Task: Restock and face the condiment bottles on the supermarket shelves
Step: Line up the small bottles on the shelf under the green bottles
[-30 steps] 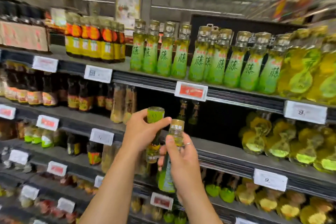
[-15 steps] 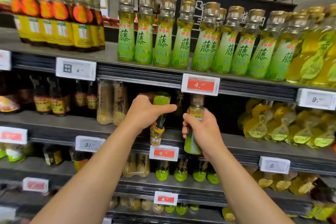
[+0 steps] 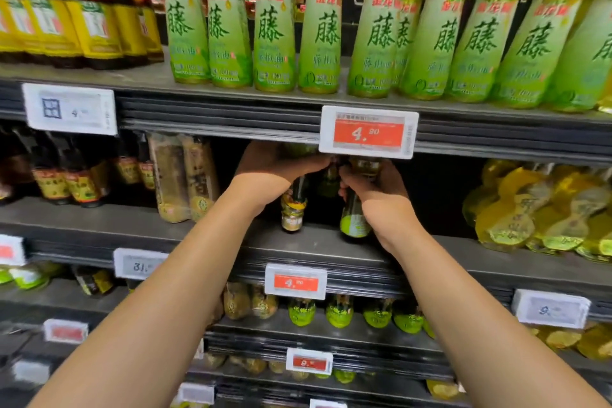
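Reaching under the red 4.90 price tag, left hand curls round a small dark glass bottle with a yellow-banded base; right hand curls round a small green-labelled glass bottle. Both bottles stand upright at the grey metal middle shelf, bases at or just above it.

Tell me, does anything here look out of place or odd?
Yes: the dark bottle gripped by the left hand seems upside down, cap end toward the middle shelf, while the right hand holds its green-labelled bottle base down.
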Tool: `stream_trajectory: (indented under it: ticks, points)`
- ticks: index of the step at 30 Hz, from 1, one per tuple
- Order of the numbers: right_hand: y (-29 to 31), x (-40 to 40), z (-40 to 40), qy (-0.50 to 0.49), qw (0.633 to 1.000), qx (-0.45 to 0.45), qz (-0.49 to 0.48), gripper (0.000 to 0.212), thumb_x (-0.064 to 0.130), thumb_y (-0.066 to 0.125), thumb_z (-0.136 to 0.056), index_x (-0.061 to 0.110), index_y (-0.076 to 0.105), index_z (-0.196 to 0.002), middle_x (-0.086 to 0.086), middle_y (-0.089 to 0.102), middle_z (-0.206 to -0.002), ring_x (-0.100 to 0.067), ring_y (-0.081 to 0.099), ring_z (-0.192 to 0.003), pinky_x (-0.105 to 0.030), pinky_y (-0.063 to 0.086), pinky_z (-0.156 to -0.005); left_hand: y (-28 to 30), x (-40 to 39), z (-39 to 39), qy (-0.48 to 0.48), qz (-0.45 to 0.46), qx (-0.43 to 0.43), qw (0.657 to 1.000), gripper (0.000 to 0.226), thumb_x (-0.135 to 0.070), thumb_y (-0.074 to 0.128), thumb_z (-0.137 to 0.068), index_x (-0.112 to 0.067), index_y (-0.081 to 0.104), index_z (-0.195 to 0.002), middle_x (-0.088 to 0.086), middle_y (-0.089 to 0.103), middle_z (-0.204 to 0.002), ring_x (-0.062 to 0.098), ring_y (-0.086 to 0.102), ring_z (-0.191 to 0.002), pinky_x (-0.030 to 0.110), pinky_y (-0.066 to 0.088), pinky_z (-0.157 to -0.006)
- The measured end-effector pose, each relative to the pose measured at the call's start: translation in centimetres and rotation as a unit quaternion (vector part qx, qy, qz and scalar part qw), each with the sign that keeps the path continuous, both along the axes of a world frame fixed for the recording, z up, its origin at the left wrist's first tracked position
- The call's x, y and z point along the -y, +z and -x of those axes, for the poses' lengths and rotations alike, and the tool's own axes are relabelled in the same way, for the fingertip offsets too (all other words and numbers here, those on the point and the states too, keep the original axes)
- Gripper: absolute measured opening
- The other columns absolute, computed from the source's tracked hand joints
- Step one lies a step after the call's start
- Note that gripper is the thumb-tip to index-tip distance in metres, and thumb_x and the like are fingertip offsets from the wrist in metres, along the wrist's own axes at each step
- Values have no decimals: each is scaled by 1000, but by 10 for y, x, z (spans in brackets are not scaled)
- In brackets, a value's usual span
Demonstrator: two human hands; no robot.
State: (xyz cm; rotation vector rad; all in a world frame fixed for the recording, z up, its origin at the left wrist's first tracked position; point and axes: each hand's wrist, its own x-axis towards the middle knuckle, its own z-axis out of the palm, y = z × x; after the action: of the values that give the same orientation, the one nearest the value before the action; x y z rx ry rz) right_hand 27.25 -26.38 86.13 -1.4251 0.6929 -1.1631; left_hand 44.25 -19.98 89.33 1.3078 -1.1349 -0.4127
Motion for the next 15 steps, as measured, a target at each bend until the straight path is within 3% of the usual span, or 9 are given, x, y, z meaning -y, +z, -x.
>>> stream_trajectory:
  ticks: [2, 4, 7, 10, 15]
  points:
    - [-2, 4, -2, 0, 1000, -15, 6, 38, 46, 76, -69, 30, 67, -102, 3, 74, -81, -16, 68, -76, -45, 56, -87, -4, 0, -6, 10, 2, 5, 1000, 56, -50, 89, -51, -35, 75, -104, -18, 77, -104, 2, 72, -101, 25, 55, -87]
    - [-6, 6, -4, 1, 998, -53, 26, 40, 46, 76, -74, 26, 65, -106, 4, 73, -82, -15, 69, -78, -43, 55, -89, -9, -1, -13, 10, -5, 3, 1000, 44, -50, 89, -51, -40, 77, -93, -20, 77, -97, -2, 72, -94, 16, 53, -81]
    - [-10, 9, -7, 4, 997, -64, 52, 23, 25, 75, -91, 25, 61, -109, 6, 72, -83, -10, 68, -76, -32, 54, -82, -16, 0, -23, 13, -19, -5, 1000, 49, -56, 88, -47, -35, 77, -90, -21, 77, -92, -3, 72, -88, 11, 52, -72]
    - [-12, 9, -11, -19, 996, -63, 55, 31, 11, 72, -94, 21, 56, -119, 5, 71, -90, -5, 67, -75, -22, 54, -77, -19, 0, -32, 11, -25, -11, 1000, 55, -59, 88, -46, -32, 76, -92, -22, 77, -90, -5, 72, -86, 6, 50, -67]
    - [-15, 9, -8, -68, 993, -86, 53, 50, 16, 77, -91, 21, 53, -134, -1, 72, -113, -19, 70, -106, -39, 53, -95, -19, -7, -38, -26, -7, -25, 999, 41, -48, 91, -51, -31, 77, -85, -19, 77, -87, -4, 72, -82, 5, 49, -65]
